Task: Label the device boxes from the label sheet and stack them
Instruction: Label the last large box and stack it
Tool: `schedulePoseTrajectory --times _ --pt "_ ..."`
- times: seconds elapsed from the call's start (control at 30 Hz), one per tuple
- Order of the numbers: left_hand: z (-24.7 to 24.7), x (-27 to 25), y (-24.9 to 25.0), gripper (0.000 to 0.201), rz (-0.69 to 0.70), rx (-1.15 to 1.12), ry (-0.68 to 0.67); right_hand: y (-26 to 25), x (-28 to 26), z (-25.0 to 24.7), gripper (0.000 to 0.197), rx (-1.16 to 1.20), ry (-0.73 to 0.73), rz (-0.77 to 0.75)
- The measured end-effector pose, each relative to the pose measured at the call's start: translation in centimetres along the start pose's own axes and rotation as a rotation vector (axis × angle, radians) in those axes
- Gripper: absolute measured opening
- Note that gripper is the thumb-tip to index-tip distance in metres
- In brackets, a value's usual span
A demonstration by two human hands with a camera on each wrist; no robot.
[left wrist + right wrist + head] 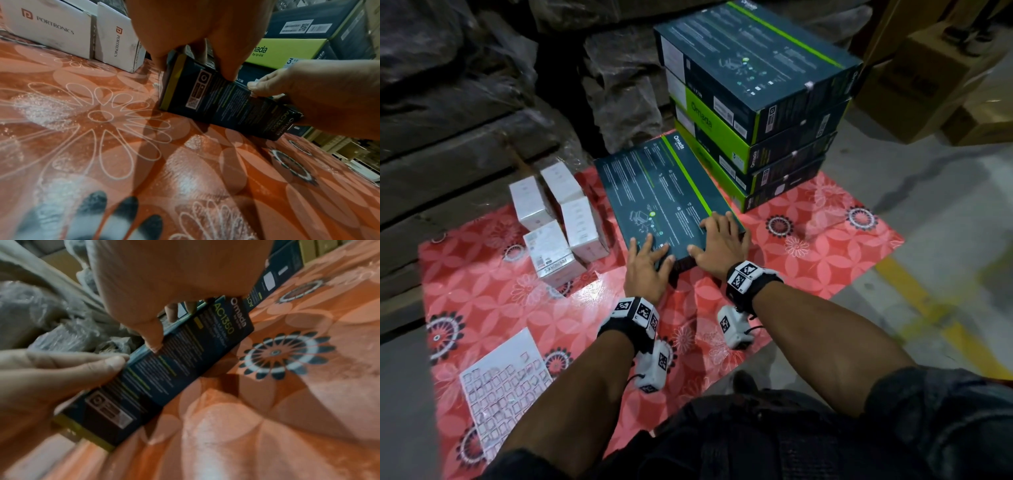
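We see a flat dark box [664,192] lying on the red flowered mat [808,246] on the floor, just in front of a stack [753,102] of four boxes of the same kind. Its far end lies close against the bottom of the stack; we cannot tell if they touch.

The left hand [645,263] rests on the near left part of the box. Its fingers are spread flat on the top face, and in the left wrist view the thumb comes down over the near side face. The right hand [717,243] rests on the near right corner. Its fingers are also spread on the top, and in the right wrist view the thumb [153,337] presses on the upper edge of the side face, where we read "AC1350". So both hands lie on the box with straight fingers, and the box itself lies on the mat.

To the left of the box stand four small white boxes [558,219] close together; two of them carry the word "PORTRONICS" in the left wrist view. The label sheet [503,387] lies flat on the near left part of the mat, well apart from the hands.
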State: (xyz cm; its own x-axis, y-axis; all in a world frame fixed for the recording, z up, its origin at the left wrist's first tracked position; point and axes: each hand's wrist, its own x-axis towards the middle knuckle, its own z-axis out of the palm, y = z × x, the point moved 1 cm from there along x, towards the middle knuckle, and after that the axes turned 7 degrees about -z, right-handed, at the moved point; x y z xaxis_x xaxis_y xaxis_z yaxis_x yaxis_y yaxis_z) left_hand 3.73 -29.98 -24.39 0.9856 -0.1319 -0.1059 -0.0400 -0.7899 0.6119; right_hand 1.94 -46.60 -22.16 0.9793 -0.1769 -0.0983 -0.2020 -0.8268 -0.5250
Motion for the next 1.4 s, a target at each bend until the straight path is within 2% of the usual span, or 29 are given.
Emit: schedulePoseTrajectory --times 0.4,0.53,0.83,1.13,1.33,1.4 --pt "-0.4 0.0 0.2 0.040 -0.006 0.001 -0.017 0.2 0.5 0.0 0.065 0.016 0.036 0.022" --pt "-0.6 -0.2 0.3 0.041 -0.008 0.010 -0.028 1.4 0.3 -0.3 0.061 -0.010 -0.032 -0.035" --pt "-0.8 -0.4 0.7 0.042 -0.028 0.012 -0.041 2.2 -0.1 -0.2 0.083 -0.167 -0.070 -0.118" --pt "-0.7 -0.3 0.4 0.041 -0.014 0.017 -0.030 1.1 -0.2 0.3 0.059 -0.223 0.038 -0.097" --pt "-0.5 -0.3 0.2 0.042 -0.011 0.019 -0.028 1.6 -0.2 0.0 0.068 -0.196 -0.025 -0.112" --pt "-0.5 -0.3 0.3 0.042 -0.007 0.017 -0.028 1.5 -0.2 0.0 0.064 -0.212 -0.002 -0.107"
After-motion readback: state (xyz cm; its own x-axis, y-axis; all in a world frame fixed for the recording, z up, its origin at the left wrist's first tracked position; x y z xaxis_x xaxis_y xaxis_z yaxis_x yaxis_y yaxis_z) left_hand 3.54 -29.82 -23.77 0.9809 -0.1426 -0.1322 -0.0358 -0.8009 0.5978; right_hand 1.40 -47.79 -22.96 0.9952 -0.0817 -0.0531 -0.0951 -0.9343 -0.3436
